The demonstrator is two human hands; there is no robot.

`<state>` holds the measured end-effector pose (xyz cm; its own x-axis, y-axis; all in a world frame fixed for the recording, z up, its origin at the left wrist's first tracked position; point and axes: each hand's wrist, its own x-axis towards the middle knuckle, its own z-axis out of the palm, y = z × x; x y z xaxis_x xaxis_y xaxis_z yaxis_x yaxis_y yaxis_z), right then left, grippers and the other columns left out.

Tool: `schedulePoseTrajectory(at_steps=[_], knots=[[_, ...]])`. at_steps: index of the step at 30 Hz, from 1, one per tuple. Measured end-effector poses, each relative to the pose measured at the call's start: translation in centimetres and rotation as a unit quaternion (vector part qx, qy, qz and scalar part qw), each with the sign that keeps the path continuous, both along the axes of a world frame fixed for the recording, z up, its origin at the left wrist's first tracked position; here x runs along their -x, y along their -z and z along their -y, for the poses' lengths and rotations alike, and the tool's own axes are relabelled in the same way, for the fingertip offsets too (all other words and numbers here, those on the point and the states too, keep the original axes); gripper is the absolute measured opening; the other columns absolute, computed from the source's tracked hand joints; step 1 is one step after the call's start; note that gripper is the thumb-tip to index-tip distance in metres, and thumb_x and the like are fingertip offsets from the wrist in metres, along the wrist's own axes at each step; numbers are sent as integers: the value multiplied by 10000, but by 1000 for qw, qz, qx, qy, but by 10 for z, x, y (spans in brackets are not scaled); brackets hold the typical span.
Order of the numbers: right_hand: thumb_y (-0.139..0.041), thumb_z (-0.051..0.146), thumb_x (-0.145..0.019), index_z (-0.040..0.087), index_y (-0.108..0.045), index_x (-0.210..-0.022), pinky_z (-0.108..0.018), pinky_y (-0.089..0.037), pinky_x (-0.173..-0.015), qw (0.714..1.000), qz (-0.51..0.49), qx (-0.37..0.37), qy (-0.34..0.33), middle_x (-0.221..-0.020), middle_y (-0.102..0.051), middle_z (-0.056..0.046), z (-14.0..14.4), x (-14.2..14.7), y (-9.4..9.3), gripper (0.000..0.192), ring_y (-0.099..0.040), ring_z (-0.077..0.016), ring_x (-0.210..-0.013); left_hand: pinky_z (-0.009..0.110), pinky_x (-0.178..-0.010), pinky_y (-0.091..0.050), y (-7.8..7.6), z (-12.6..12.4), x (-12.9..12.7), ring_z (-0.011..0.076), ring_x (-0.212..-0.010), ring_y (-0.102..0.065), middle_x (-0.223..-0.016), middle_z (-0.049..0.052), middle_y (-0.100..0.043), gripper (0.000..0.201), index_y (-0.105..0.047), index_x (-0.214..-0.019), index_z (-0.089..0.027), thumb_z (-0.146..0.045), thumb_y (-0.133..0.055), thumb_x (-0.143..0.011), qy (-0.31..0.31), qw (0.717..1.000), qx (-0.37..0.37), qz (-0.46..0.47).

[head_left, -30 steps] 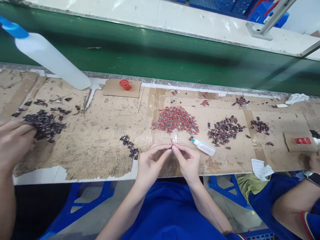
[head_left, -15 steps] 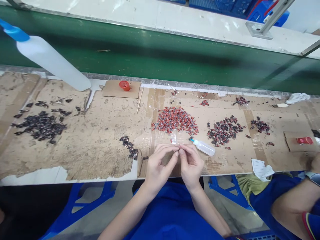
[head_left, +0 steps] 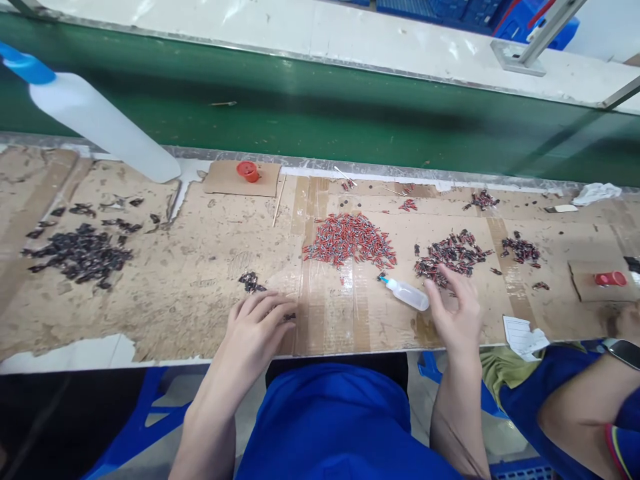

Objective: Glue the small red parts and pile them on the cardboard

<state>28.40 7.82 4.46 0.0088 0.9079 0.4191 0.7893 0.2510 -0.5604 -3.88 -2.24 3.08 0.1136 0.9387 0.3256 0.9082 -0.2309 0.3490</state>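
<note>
The left hand [head_left: 253, 327] is laid, fingers loosely spread, on worn, fibrous cardboard [head_left: 200, 280] over a small cluster of dark parts [head_left: 251, 283]. The right hand [head_left: 457, 317] is held open, gripping nothing, at the mixed dark-and-red pile [head_left: 447, 257], beside a small translucent squeeze bottle [head_left: 407, 293]. Farther off, a heap of slim red pieces [head_left: 350, 240] is seen.

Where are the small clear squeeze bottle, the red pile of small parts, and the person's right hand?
small clear squeeze bottle [head_left: 409, 294], head view, middle of its body.
red pile of small parts [head_left: 349, 240], head view, centre of the heap.
right hand [head_left: 457, 317], head view, back of the hand.
</note>
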Motion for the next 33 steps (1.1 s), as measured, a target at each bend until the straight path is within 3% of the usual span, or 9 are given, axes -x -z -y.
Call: schedulePoseTrajectory(at_steps=[3,6,12,14,18,22,25,30,33], knots=[[-677,503,-816,233,-701,-1093,-531,-465,-941,991,89,11,-99,-1075,-703,-112,9,-2,4,388,-537,-308,-1076,409,-778,-428,3,5,1,253,-887,-635,-848,31,-736,178,-670,-879,-259,-227,-504,-931,-3,1000,1,-6],[-649,493,-846,213,-708,-1003,-531,-454,-939,987,105,29,-116,-1089,-684,-131,13,0,7,326,-511,-315,-1075,392,-774,-416,2,4,-5,225,-847,-628,-846,25,-731,212,-667,-893,-248,-193,-469,-944,14,1000,-3,6],[-717,467,-781,216,-695,-972,-393,-531,-768,985,-106,110,-81,-935,-720,-83,21,10,2,317,-639,-257,-880,374,-845,-411,6,-10,-35,195,-916,-622,-888,25,-728,226,-650,-962,-238,-144,-445,-956,64,996,-3,66],[-756,488,-715,212,-711,-923,-341,-528,-649,955,-246,147,-80,-858,-729,-64,25,17,2,349,-656,-224,-739,374,-851,-414,11,-15,-47,204,-946,-610,-868,28,-715,210,-652,-926,-237,-133,-471,-944,57,995,-13,79],[-789,540,-569,197,-716,-760,-281,-458,-468,842,-497,192,-85,-713,-713,-57,31,37,6,399,-589,-168,-529,368,-835,-446,18,-19,-58,215,-947,-590,-872,43,-688,168,-660,-890,-233,-145,-521,-926,10,994,-30,100],[-772,471,-539,197,-696,-722,-213,-322,-353,776,-586,229,-46,-615,-666,-21,30,57,7,338,-460,-100,-412,369,-873,-459,19,-16,-52,208,-1003,-615,-1004,53,-720,204,-639,-1075,-228,-168,-490,-949,36,992,-35,113],[-748,451,-568,186,-692,-683,-208,-307,-339,785,-566,252,-28,-570,-658,-19,29,69,8,295,-483,-113,-405,367,-882,-464,20,-14,-46,202,-1006,-652,-1037,48,-744,217,-631,-1122,-229,-187,-512,-946,48,993,-39,104],[-740,414,-631,184,-633,-566,-251,-428,-424,861,-450,238,-25,-502,-623,-6,29,84,11,262,-522,-135,-430,326,-796,-488,19,-17,-50,160,-784,-700,-871,8,-768,148,-653,-1020,-228,-167,-556,-926,34,990,-57,122],[-716,408,-651,189,-616,-567,-262,-458,-454,885,-409,224,-11,-503,-626,-4,29,92,10,256,-540,-144,-450,315,-774,-491,17,-19,-53,151,-758,-702,-842,5,-767,103,-646,-974,-210,-153,-594,-905,26,989,-75,126]])
